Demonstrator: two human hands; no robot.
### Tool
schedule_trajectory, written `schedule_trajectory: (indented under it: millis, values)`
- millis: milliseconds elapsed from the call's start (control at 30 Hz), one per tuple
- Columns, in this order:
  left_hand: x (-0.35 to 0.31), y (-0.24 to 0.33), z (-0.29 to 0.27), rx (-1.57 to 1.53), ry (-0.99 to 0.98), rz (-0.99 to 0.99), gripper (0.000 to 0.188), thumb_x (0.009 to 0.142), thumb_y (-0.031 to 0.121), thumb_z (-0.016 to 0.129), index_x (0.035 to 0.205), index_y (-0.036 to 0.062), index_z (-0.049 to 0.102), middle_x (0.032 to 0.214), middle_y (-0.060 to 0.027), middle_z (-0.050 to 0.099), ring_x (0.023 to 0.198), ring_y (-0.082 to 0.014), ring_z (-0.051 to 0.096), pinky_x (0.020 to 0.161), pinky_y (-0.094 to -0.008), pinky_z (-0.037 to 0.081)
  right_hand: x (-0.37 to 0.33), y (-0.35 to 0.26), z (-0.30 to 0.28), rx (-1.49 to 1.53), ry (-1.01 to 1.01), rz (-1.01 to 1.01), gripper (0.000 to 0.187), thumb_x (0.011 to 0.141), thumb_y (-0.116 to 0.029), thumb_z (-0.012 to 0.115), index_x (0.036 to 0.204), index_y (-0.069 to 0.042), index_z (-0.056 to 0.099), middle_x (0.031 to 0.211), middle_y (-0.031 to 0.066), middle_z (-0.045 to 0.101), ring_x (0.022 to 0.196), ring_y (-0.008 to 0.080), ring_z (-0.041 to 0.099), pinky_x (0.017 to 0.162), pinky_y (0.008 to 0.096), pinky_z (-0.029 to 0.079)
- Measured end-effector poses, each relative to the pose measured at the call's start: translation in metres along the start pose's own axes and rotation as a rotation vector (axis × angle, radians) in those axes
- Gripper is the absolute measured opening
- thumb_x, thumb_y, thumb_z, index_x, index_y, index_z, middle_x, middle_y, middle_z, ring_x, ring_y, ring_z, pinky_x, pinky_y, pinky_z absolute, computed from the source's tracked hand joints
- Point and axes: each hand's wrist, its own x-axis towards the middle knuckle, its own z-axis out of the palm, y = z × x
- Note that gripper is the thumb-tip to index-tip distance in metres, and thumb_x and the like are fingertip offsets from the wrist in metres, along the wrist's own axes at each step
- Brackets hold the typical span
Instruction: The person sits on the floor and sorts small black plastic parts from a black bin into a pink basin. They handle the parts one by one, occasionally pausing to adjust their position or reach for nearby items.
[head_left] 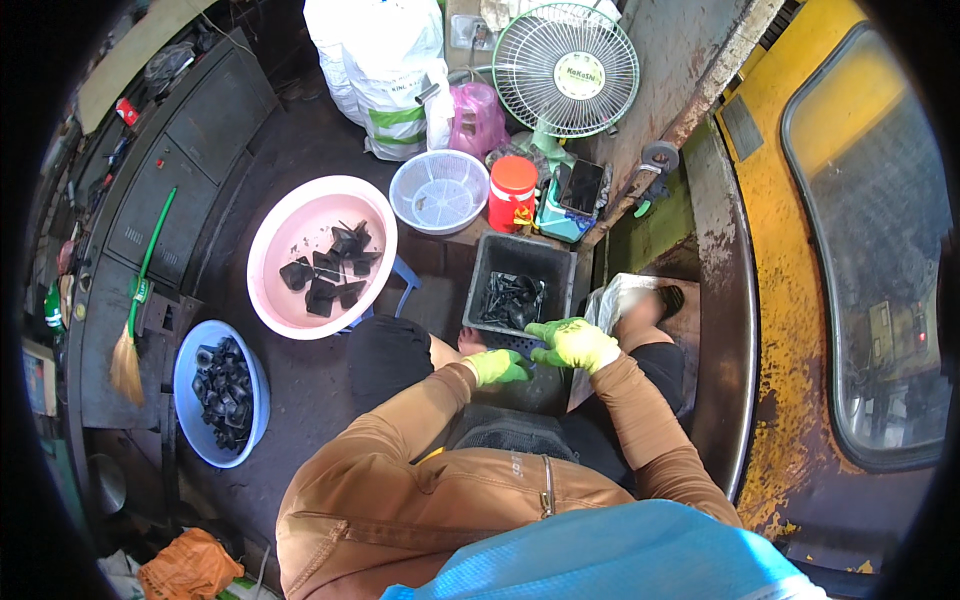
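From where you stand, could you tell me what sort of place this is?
Probably a small workshop floor for sorting parts: black moulded pieces fill a dark crate, a pink basin and a blue basin, beside a worn yellow machine.

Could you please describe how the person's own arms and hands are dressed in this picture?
Both arms are covered by long brown sleeves of a jacket with a zip at the front. The left hand and the right hand each wear a bright yellow-green knitted glove with a snug cuff that meets the sleeve end. No markings on the gloves are visible.
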Motion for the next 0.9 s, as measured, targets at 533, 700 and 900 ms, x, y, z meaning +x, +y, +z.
schedule_trajectory:
  millis: [533, 700, 900]
  values:
    - [0.013, -0.024, 0.021, 0.193, -0.005, 0.251, 0.043, 0.076, 0.005, 0.066, 0.118, 0.0161, 0.068, 0.12, -0.0093, 0.065, 0.109, -0.028, 0.063, 0.092, -0.0334, 0.05, -0.001, 0.0, 0.002, -0.032, 0.027, 0.006, 0.062, 0.088, -0.04, 0.061, 0.137, -0.003, 0.054, 0.122, 0.0245, 0.063, 0.111, 0.0385, 0.062, 0.096, 0.042, 0.049]
    - [0.002, 0.0, 0.004, 0.158, -0.031, 0.031, 0.033, 0.089, 0.027, 0.062, 0.119, 0.0135, 0.068, 0.12, -0.0107, 0.067, 0.109, -0.0258, 0.063, 0.092, -0.0326, 0.047, -0.002, 0.0, 0.001, -0.018, 0.016, 0.011, 0.062, 0.087, -0.04, 0.061, 0.137, -0.003, 0.053, 0.124, 0.0243, 0.062, 0.111, 0.0383, 0.062, 0.096, 0.0418, 0.049]
    - [0.004, 0.0, 0.003, -0.019, -0.089, -0.019, 0.038, 0.084, 0.018, 0.066, 0.122, 0.0152, 0.067, 0.12, -0.0103, 0.066, 0.11, -0.0234, 0.063, 0.093, -0.0315, 0.048, -0.001, 0.0, 0.003, -0.016, 0.042, 0.0, 0.063, 0.087, -0.04, 0.062, 0.137, -0.003, 0.054, 0.125, 0.024, 0.062, 0.113, 0.0382, 0.061, 0.097, 0.0418, 0.048]
